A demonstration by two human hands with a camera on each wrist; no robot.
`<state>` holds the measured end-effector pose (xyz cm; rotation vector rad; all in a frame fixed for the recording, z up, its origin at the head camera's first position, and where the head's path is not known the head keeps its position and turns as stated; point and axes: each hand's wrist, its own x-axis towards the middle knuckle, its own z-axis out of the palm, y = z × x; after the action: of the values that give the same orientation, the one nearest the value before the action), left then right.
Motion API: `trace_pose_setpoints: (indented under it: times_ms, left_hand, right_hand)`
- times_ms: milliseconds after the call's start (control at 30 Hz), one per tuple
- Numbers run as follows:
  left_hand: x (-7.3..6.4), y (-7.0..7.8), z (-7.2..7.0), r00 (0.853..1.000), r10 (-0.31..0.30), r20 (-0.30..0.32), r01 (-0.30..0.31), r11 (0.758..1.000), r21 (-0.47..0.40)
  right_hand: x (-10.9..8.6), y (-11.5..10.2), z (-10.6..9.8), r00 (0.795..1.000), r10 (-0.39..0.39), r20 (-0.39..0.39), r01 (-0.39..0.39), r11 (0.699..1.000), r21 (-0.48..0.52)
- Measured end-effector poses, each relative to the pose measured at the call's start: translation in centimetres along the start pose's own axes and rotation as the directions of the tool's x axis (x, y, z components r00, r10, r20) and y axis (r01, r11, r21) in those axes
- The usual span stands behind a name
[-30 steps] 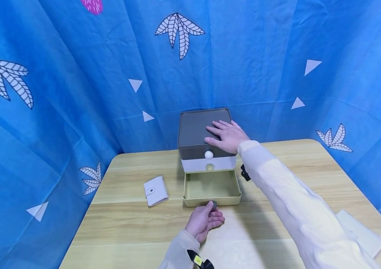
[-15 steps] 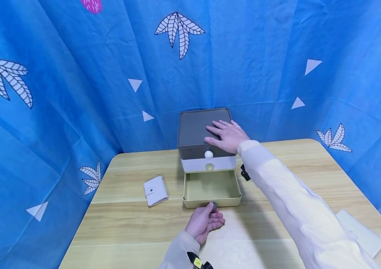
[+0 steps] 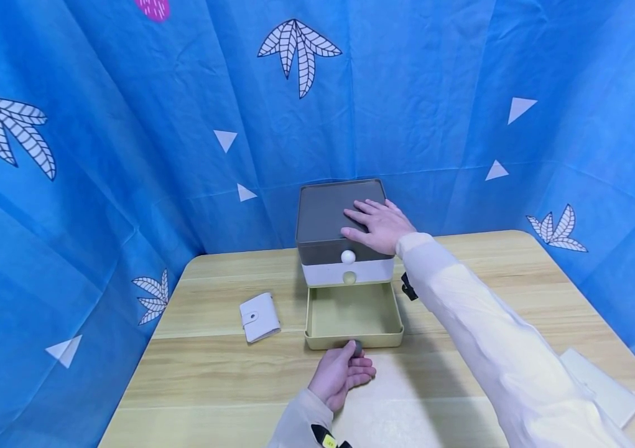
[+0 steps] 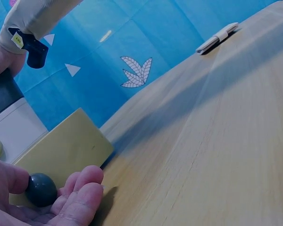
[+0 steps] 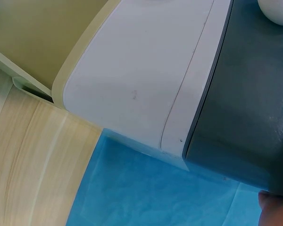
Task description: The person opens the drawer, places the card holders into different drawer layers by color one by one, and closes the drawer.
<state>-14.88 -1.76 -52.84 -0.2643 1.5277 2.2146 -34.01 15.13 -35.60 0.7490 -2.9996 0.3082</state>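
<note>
A small desktop drawer unit (image 3: 323, 214) has a dark grey top tier, a white middle tier and a yellow-green bottom tier. Its bottom drawer (image 3: 370, 341) is pulled out toward me, with a bare floor inside. My left hand (image 3: 339, 375) pinches that drawer's round dark grey knob (image 4: 41, 190) between thumb and fingers. The right hand (image 3: 380, 225) lies flat with spread fingers on the right side of the grey top. The upper two drawers are closed; a white knob (image 3: 347, 257) and a pale green knob (image 3: 349, 278) show on their fronts.
A white snap-closure card holder (image 3: 260, 318) lies on the wooden table (image 3: 199, 379), left of the unit. Toward the right front lies a flat white notebook-like object (image 3: 602, 389), partly behind my right sleeve. Blue patterned curtain (image 3: 423, 93) surrounds the table's back and sides.
The bottom drawer has slid slightly farther out toward me, with my left hand moving along on its knob. My right hand stays in place on the top.
</note>
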Motion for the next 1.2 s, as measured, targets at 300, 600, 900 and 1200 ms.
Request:
trace_pose_setpoints:
  times_ms: [300,600,900,1200]
  left_hand:
    - [-0.13,0.14,-0.15,1.0,-0.012,0.008,0.012,1.0,-0.003]
    - [-0.57,0.39,-0.03,1.0,-0.003,-0.018,0.003,1.0,0.009]
    - [-0.51,0.54,-0.11,1.0,0.006,-0.011,-0.005,0.999,0.039]
    - [-0.77,0.58,-0.54,0.999,0.016,-0.029,-0.014,0.999,0.053]
  right_hand:
    - [0.15,0.07,0.17,1.0,0.002,0.001,-0.002,1.0,0.002]
    - [0.04,0.02,-0.04,1.0,0.004,0.004,-0.004,1.0,0.006]
    - [-0.01,0.08,-0.15,1.0,0.0,0.006,0.0,1.0,0.009]
    - [-0.04,0.04,-0.12,1.0,0.001,0.006,-0.001,1.0,0.008]
